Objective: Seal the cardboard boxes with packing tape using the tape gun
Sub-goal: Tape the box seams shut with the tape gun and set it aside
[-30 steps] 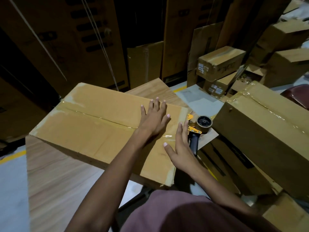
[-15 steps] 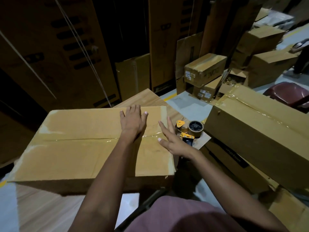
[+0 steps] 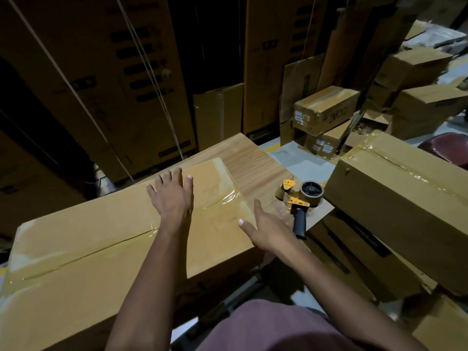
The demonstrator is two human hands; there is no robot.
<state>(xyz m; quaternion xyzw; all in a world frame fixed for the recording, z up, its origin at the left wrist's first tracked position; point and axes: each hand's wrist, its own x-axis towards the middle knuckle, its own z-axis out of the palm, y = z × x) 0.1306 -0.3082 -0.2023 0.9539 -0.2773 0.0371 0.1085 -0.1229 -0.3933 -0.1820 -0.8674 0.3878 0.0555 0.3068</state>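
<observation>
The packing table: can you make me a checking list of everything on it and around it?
Surface: wooden table, bare grain at the far corner.
Job's things: big cardboard box on the table, clear tape along its top seam; tape gun lying on the table's right edge, untouched.
Clutter: taped long box at right; small labelled boxes behind.
Grippers: left hand flat on the box top, fingers straight; right hand open at the box's right end.
Cables: thin pale lines running across the tall cartons.
Surroundings: tall dark cartons, dim light.
</observation>
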